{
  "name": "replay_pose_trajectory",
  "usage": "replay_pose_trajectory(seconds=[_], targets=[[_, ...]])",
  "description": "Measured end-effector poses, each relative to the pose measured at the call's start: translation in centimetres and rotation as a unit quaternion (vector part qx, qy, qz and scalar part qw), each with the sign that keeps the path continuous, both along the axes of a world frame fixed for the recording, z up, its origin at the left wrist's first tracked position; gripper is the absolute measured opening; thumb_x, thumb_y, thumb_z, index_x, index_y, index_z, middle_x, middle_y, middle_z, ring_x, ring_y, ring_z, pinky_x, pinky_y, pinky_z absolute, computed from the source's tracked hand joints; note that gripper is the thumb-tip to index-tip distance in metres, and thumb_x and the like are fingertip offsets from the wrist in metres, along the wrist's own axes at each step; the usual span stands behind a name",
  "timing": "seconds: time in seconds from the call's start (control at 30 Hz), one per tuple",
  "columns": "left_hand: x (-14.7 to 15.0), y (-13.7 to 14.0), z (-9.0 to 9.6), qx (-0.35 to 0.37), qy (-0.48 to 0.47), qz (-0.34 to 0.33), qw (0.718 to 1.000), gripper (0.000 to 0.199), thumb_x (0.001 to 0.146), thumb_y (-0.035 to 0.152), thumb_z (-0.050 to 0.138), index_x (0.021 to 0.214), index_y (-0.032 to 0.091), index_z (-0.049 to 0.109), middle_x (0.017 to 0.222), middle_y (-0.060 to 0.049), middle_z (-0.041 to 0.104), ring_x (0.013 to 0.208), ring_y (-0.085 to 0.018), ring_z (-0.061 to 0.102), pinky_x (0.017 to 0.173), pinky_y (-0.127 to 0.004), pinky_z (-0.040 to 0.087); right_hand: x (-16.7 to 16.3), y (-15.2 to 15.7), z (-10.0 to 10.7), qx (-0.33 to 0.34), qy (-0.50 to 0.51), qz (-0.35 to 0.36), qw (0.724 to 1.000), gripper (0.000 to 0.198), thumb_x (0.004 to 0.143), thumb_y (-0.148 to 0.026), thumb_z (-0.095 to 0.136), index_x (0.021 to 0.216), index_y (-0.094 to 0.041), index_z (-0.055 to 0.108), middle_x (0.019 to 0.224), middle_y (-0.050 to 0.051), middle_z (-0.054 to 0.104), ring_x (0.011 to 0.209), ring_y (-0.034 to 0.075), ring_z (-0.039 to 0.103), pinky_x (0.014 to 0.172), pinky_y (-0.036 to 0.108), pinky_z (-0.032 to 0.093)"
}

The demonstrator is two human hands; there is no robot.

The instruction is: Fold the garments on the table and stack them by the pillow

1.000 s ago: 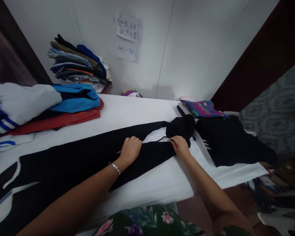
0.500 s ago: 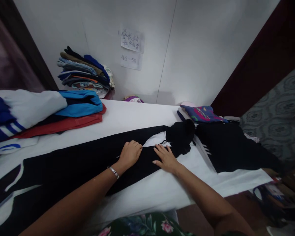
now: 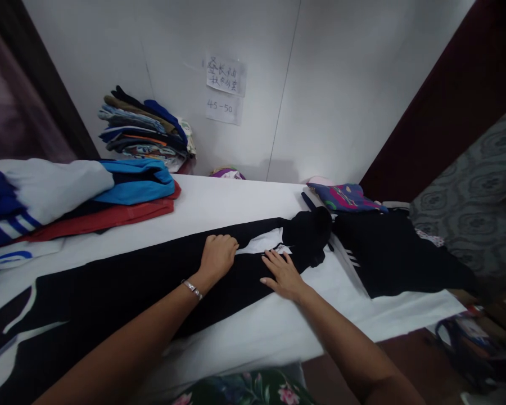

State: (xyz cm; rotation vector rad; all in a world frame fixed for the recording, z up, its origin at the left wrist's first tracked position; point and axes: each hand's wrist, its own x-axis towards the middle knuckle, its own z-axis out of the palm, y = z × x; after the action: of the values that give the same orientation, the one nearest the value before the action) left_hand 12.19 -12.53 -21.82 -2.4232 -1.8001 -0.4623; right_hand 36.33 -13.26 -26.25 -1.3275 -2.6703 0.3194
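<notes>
Both hands flat on black garment (image 3: 160, 275). Beyond the fingers: bare white table (image 3: 227, 197) up to the wall, free to pass. Left: folded clothes pile (image 3: 88, 191) blocks. Right: second black garment (image 3: 388, 247) and colourful cloth (image 3: 346, 197) (table edge just beyond). Bare strip of table nearside.

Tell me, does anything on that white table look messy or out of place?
Mostly no. The black garment lies flat under the left hand and right hand, but its far end is bunched into a lump. A second black garment sprawls over the table edge at the right.
</notes>
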Motion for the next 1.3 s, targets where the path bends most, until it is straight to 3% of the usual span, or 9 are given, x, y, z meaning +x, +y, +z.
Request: replay_pose_trajectory(seconds=[0.27, 0.37, 0.47, 0.53, 0.63, 0.7, 0.9, 1.17, 1.3], targets=[[0.1, -1.7, -1.8, -0.039, 0.004, -0.027, 0.999, 0.03, 0.094, 0.03, 0.039, 0.086, 0.018, 0.065, 0.091, -0.008, 0.062, 0.087, -0.023, 0.054, 0.075, -0.037, 0.039, 0.3, -0.3, 0.3, -0.02, 0.092, 0.001, 0.996, 0.062, 0.091, -0.054, 0.047, 0.145, -0.025, 0.038, 0.154, 0.009, 0.029, 0.144, 0.027, 0.022, 0.115, 0.055, 0.014], [-0.1, -1.7, -2.5, -0.026, -0.035, -0.026, 0.999, 0.03, 0.094, 0.031, 0.039, 0.09, 0.019, 0.066, 0.098, -0.008, 0.063, 0.094, -0.023, 0.055, 0.081, -0.038, 0.041, 2.4, 0.6, 0.7, 0.058, 0.21, -0.037, 0.975, 0.048, 0.092, -0.043, 0.05, 0.137, -0.027, 0.049, 0.148, 0.008, 0.042, 0.14, 0.025, 0.031, 0.114, 0.053, 0.021], [-0.2, -1.6, -3.1, -0.009, -0.063, -0.032, 0.997, 0.03, 0.093, 0.035, 0.041, 0.095, 0.018, 0.066, 0.108, -0.009, 0.064, 0.103, -0.024, 0.056, 0.089, -0.039, 0.041, 6.2, 3.3, 1.3, 0.183, 0.331, -0.155, 0.913, 0.04, 0.09, -0.036, 0.051, 0.128, -0.024, 0.058, 0.141, 0.01, 0.05, 0.136, 0.025, 0.038, 0.113, 0.051, 0.027], [-0.2, -1.5, -3.2, -0.004, -0.063, -0.034, 0.997, 0.03, 0.093, 0.036, 0.042, 0.096, 0.018, 0.066, 0.108, -0.009, 0.064, 0.104, -0.025, 0.056, 0.09, -0.04, 0.04, 9.2, 5.6, 1.6, 0.203, 0.399, -0.267, 0.853, 0.045, 0.085, -0.035, 0.055, 0.126, -0.017, 0.059, 0.143, 0.013, 0.047, 0.136, 0.027, 0.038, 0.113, 0.049, 0.029], [-0.1, -1.4, -3.2, -0.001, -0.052, -0.035, 0.998, 0.03, 0.092, 0.035, 0.041, 0.095, 0.018, 0.066, 0.105, -0.009, 0.066, 0.101, -0.025, 0.057, 0.088, -0.041, 0.041, 12.5, 8.9, 1.4, 0.096, 0.497, -0.415, 0.756, 0.053, 0.074, -0.032, 0.065, 0.123, -0.013, 0.059, 0.137, 0.016, 0.053, 0.131, 0.029, 0.045, 0.109, 0.046, 0.035], [-0.1, -1.4, -3.2, 0.002, -0.046, -0.033, 0.998, 0.03, 0.092, 0.035, 0.042, 0.095, 0.017, 0.065, 0.104, -0.009, 0.066, 0.101, -0.025, 0.057, 0.087, -0.041, 0.041, 13.7, 10.5, 1.0, 0.024, 0.531, -0.446, 0.72, 0.045, 0.071, -0.033, 0.068, 0.111, -0.013, 0.064, 0.117, 0.015, 0.067, 0.114, 0.029, 0.059, 0.098, 0.043, 0.047], [0.0, -1.6, -3.0, -0.001, -0.037, -0.03, 0.999, 0.027, 0.092, 0.033, 0.042, 0.093, 0.018, 0.065, 0.102, -0.009, 0.065, 0.1, -0.025, 0.057, 0.087, -0.04, 0.04, 13.6, 13.1, 0.6, -0.038, 0.587, -0.43, 0.685, 0.025, 0.066, -0.035, 0.072, 0.079, -0.014, 0.067, 0.07, 0.007, 0.072, 0.07, 0.024, 0.069, 0.067, 0.037, 0.056], [0.0, -1.6, -2.9, -0.004, -0.058, -0.035, 0.998, 0.025, 0.092, 0.033, 0.043, 0.091, 0.019, 0.064, 0.101, -0.009, 0.065, 0.099, -0.024, 0.056, 0.087, -0.04, 0.04, 11.6, 11.3, 4.9, 0.052, 0.685, -0.308, 0.658, 0.042, 0.072, -0.046, 0.069, 0.102, -0.017, 0.067, 0.096, 0.002, 0.073, 0.089, 0.018, 0.067, 0.083, 0.032, 0.053], [0.0, -1.4, -3.1, -0.004, -0.068, -0.037, 0.997, 0.025, 0.091, 0.033, 0.044, 0.092, 0.019, 0.065, 0.1, -0.009, 0.065, 0.098, -0.025, 0.056, 0.086, -0.04, 0.04, 11.1, 8.8, 6.6, 0.043, 0.751, -0.263, 0.604, 0.039, 0.067, -0.039, 0.076, 0.099, -0.018, 0.068, 0.093, 0.002, 0.073, 0.09, 0.018, 0.067, 0.085, 0.033, 0.053]])
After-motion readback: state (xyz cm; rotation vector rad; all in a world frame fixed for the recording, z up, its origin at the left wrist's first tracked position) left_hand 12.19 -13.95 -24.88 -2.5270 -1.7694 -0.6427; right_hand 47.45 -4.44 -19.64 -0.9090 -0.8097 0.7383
